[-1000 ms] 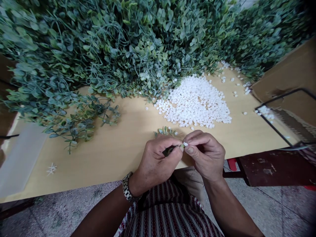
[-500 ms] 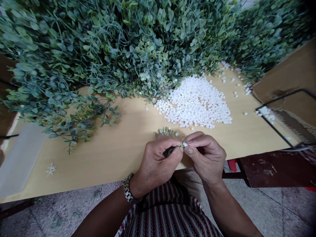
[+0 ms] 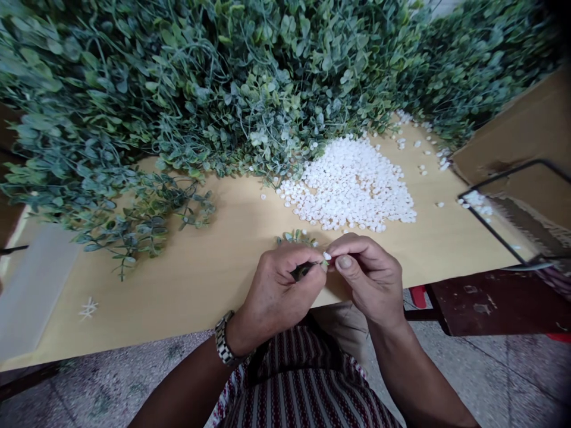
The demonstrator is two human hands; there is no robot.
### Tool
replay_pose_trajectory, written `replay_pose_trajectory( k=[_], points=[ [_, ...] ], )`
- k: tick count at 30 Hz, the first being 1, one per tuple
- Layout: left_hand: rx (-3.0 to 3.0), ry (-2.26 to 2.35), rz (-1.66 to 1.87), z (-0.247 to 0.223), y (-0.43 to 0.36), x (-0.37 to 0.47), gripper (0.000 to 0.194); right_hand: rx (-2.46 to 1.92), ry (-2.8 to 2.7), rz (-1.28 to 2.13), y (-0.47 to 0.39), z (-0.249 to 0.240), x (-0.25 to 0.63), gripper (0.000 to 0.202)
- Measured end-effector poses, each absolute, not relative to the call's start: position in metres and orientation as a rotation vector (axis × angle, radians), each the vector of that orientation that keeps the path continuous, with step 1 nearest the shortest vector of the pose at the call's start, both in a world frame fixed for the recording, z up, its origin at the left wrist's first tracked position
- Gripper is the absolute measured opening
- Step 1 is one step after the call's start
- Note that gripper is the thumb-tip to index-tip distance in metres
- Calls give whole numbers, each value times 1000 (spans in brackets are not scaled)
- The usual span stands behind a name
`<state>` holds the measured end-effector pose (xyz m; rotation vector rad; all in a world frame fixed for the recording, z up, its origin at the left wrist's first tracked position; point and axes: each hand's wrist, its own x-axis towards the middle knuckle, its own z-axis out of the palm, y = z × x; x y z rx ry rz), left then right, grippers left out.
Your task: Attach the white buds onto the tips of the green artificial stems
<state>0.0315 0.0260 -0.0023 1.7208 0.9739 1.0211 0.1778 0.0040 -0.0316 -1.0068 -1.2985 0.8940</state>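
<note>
My left hand (image 3: 285, 288) is closed in a pinch around the stem of an artificial leaf sprig (image 3: 295, 236), whose leaves stick out past the fingers. At the stem's end, just beyond my left fingertips, sits a small white bead (image 3: 327, 256). My right hand (image 3: 370, 273) is beside it, the index fingertip at the bead and the thumb drawn back from it, leaving a gap between them. Behind both hands lies a spread pile of similar white beads (image 3: 352, 187) on the tabletop (image 3: 178, 291).
A thick mass of artificial greenery (image 3: 200, 89) lines the back of the table. Loose sprigs (image 3: 151, 226) lie to the left, near a pale strip (image 3: 40, 291) and some thin white pieces (image 3: 88, 308). Cardboard (image 3: 521, 125) and a black wire frame (image 3: 491, 229) stand at the right.
My right thumb has parted from the index finger and come off the bead. The bead stays at the stem tip by my left hand. The view has shifted slightly.
</note>
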Motion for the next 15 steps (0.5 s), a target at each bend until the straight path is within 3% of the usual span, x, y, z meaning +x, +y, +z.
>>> replay_pose_trajectory(
  k=[6, 15],
  points=[
    [1822, 951, 963, -1, 33, 29, 18, -1061, -1390, 1005, 12, -24, 184, 1],
    [1771, 912, 942, 2, 32, 26, 16, -993, -1349, 1080, 11, -23, 183, 11]
  ],
)
